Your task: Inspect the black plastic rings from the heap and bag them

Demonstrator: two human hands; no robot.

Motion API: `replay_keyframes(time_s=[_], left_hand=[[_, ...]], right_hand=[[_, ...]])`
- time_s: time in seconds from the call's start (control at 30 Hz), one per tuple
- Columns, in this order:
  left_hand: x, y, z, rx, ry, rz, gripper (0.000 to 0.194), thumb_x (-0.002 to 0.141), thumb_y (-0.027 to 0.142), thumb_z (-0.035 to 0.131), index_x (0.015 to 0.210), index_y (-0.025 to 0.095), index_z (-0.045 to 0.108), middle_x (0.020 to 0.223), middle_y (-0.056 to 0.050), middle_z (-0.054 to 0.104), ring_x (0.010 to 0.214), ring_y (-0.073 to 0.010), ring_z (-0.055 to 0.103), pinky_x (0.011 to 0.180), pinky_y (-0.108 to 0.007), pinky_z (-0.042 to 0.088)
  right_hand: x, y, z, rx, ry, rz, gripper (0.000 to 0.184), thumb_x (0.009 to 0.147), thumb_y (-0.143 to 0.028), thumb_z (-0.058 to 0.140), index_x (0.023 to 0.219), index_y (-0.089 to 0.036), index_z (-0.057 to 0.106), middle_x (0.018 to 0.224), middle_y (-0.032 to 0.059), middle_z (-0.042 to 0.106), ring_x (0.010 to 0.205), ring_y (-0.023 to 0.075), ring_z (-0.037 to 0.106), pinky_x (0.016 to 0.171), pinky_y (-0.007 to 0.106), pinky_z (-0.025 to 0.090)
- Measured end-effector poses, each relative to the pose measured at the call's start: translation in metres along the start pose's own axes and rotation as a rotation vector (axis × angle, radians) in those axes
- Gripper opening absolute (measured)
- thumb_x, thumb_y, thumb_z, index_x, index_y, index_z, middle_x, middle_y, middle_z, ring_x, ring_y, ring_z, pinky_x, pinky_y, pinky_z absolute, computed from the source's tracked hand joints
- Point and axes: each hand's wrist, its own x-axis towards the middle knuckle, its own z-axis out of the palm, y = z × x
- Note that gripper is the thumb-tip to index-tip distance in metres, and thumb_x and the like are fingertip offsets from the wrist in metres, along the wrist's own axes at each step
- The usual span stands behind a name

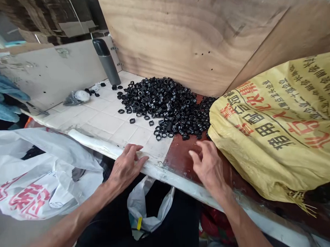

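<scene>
A heap of small black plastic rings (pixel 164 101) lies on the table (pixel 101 120), with several loose ones along its near and left sides. At the front edge hovers or rests my left hand (pixel 128 163), its fingers slightly bent, the thumb apart, and nothing visible between them. My right hand (pixel 207 163) is over the reddish-brown part of the surface, just short of the heap, thumb and fingers apart and bent. Close to its right lies a big yellow woven sack (pixel 269 133) with printed characters, its left end touching the heap.
A grey bottle (pixel 107 62) stands at the back left, near a small clear bag (pixel 78 97). A wooden board (pixel 194 38) walls off the rear. White plastic bags hang below the front edge: a large one (pixel 70 160) at left, a smaller one (pixel 151 226) centrally. A blue cloth (pixel 5 92) hangs far left.
</scene>
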Motion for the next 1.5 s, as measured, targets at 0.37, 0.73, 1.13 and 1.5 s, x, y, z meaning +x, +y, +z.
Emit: replay_keyframes(time_s=[0.37,0.73,1.13,1.5], left_hand=[[0.082,0.033,0.078,0.054,-0.053,0.135,0.053,0.088,0.041,0.064,0.133,0.020,0.042,0.118,-0.010,0.057,0.098,-0.0260,0.068,0.084,-0.036,0.055],[0.072,0.042,0.069,-0.052,-0.175,0.406,0.024,0.095,0.038,0.056,0.115,0.024,0.057,0.099,-0.003,0.059,0.082,-0.0182,0.064,0.070,-0.029,0.052],[0.072,0.048,0.067,0.001,-0.184,0.408,0.043,0.096,0.037,0.053,0.137,0.027,0.049,0.106,-0.006,0.059,0.085,-0.0187,0.067,0.072,-0.029,0.055],[0.071,0.048,0.070,0.022,-0.129,0.478,0.030,0.094,0.030,0.055,0.123,0.024,0.057,0.119,-0.010,0.057,0.103,-0.0237,0.062,0.083,-0.035,0.057]], right_hand=[[0.056,0.036,0.068,0.116,-0.161,-0.054,0.038,0.082,-0.011,0.059,0.119,-0.018,0.052,0.105,0.0100,0.052,0.089,0.0240,0.059,0.083,0.041,0.055],[0.053,0.031,0.056,0.239,-0.329,-0.072,0.024,0.082,-0.006,0.061,0.101,-0.019,0.057,0.099,0.0044,0.059,0.079,0.0164,0.057,0.073,0.029,0.047],[0.056,0.031,0.050,0.262,-0.350,-0.115,0.028,0.076,-0.002,0.058,0.099,-0.018,0.061,0.096,0.0046,0.061,0.080,0.0168,0.057,0.073,0.028,0.045],[0.059,0.032,0.053,0.320,-0.289,0.004,0.018,0.076,-0.014,0.064,0.093,-0.018,0.064,0.086,0.0038,0.068,0.070,0.0162,0.061,0.066,0.027,0.047]])
